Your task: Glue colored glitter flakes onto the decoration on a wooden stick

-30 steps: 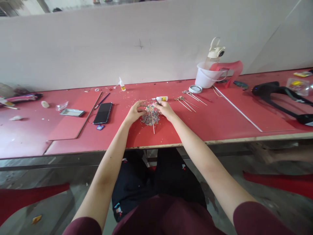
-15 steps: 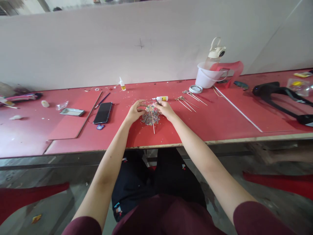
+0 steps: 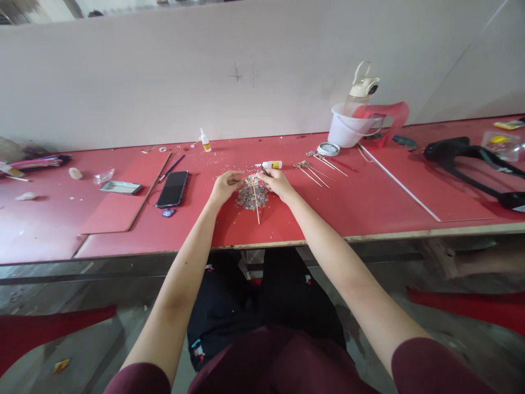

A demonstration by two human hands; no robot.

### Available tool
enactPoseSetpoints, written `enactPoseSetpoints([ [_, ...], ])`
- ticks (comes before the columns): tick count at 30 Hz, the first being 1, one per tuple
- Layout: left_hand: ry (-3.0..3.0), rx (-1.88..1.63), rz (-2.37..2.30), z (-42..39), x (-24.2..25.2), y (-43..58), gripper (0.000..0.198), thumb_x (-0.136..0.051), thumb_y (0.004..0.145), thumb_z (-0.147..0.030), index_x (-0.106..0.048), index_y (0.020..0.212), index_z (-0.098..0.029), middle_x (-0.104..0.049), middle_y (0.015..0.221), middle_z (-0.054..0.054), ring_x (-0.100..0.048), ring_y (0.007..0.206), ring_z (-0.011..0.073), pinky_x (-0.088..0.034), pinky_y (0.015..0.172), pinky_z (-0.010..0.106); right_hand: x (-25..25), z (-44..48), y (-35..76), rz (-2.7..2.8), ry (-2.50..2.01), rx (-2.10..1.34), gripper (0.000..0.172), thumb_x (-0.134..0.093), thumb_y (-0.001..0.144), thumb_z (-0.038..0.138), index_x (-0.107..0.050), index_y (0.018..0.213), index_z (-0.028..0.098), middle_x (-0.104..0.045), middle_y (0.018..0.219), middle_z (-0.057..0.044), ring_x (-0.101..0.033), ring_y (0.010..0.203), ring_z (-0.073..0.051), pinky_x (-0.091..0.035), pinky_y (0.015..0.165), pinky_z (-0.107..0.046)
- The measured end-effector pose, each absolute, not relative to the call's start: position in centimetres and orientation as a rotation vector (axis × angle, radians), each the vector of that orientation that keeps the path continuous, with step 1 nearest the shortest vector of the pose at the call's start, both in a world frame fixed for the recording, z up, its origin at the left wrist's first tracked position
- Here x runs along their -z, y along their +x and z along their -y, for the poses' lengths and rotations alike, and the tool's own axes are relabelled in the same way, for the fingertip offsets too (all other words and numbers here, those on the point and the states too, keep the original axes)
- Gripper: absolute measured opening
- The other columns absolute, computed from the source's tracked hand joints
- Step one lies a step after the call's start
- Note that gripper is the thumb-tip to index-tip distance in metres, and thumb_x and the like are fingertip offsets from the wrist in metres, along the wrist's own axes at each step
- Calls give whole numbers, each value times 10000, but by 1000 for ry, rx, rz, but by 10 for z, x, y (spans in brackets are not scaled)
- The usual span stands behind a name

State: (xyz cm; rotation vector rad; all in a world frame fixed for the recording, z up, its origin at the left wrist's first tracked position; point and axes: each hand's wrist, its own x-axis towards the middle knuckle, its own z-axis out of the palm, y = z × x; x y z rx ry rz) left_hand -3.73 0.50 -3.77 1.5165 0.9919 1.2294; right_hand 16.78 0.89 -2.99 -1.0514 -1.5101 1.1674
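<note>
A loose heap of small glittering, multicoloured bits (image 3: 248,200) lies on the red table in front of me. Across it rests a thin pale stick (image 3: 257,210), its near end pointing towards me; bright bits cluster around its far end. My right hand (image 3: 278,182) is closed on a slim dark tool (image 3: 266,171), whose exact kind I cannot make out, at the heap's right edge. On the left edge my left hand (image 3: 227,186) has its fingers curled together; whatever they may hold is hidden. Just behind my right hand lies a small white glue bottle (image 3: 273,164) with a yellow label.
Right of my hands lie several sticks with glittery ends (image 3: 314,174), near a round tin (image 3: 328,149) and a white bucket (image 3: 346,128) holding a drink bottle (image 3: 361,90). To the left are a phone (image 3: 173,189) and a shallow grey tray (image 3: 121,187). Another glue bottle (image 3: 205,141) stands behind.
My left hand's fingers have drawn closer together and dipped slightly. My right hand, the dark tool and the stick stay almost where they were.
</note>
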Motion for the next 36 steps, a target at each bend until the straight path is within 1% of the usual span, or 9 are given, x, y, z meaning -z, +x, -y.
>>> enactPoseSetpoints([
  [3, 1485, -1214, -991, -7, 39, -37, 254, -706, 745, -161, -638, 987, -123, -712, 806, 59, -705, 767, 200, -571, 806, 410, 31, -10, 168, 1510, -1048, -1168, 314, -664, 799, 463, -493, 710, 215, -297, 543, 72, -284, 464, -78, -224, 465, -255],
  [5, 1482, -1209, -999, -7, 39, -37, 237, -716, 747, -186, -644, 963, -122, -715, 801, 62, -703, 749, 200, -573, 784, 400, 31, -10, 168, 1507, -1049, -1174, 304, -662, 807, 451, -498, 712, 213, -293, 537, 73, -285, 460, -76, -222, 464, -254],
  [8, 1545, -1218, -1043, -6, 37, -38, 247, -732, 738, -218, -649, 952, -128, -699, 745, 42, -683, 675, 173, -570, 702, 340, 30, -9, 168, 1497, -1054, -1189, 284, -660, 817, 425, -505, 716, 210, -296, 534, 74, -291, 455, -73, -224, 460, -250],
  [11, 1645, -1230, -1092, -5, 35, -39, 271, -733, 737, -228, -647, 977, -138, -649, 657, -2, -623, 561, 128, -529, 586, 265, 29, -8, 168, 1489, -1056, -1199, 274, -658, 823, 408, -504, 716, 208, -303, 536, 73, -299, 452, -71, -226, 455, -246],
  [13, 1692, -1238, -1109, -4, 34, -39, 287, -735, 738, -228, -638, 995, -146, -617, 628, -24, -588, 525, 110, -501, 550, 240, 29, -8, 168, 1490, -1058, -1200, 270, -655, 826, 402, -504, 717, 207, -309, 536, 71, -308, 453, -72, -228, 453, -245],
  [16, 1723, -1237, -1112, -4, 35, -40, 286, -722, 753, -213, -620, 1014, -158, -591, 617, -38, -568, 521, 101, -486, 545, 229, 30, -9, 169, 1496, -1063, -1191, 263, -650, 830, 400, -508, 723, 206, -321, 537, 68, -321, 458, -74, -232, 452, -242],
  [23, 1719, -1216, -1061, -5, 37, -39, 232, -636, 818, -156, -590, 1045, -156, -587, 654, -24, -557, 534, 101, -482, 536, 226, 31, -10, 169, 1517, -1061, -1170, 298, -652, 824, 422, -483, 704, 208, -308, 532, 73, -311, 462, -73, -232, 460, -240],
  [31, 1745, -1224, -1053, -6, 37, -38, 155, -613, 860, -177, -579, 1011, -171, -536, 640, -37, -542, 510, 88, -447, 518, 206, 32, -10, 169, 1517, -1055, -1161, 309, -655, 816, 432, -476, 699, 209, -296, 541, 72, -302, 475, -77, -226, 472, -243],
  [36, 1788, -1228, -1031, -8, 39, -39, 163, -563, 882, -155, -579, 1043, -177, -512, 642, -37, -535, 523, 92, -435, 531, 208, 31, -10, 169, 1525, -1055, -1149, 314, -648, 817, 428, -463, 685, 212, -283, 538, 76, -290, 472, -77, -225, 475, -244],
])
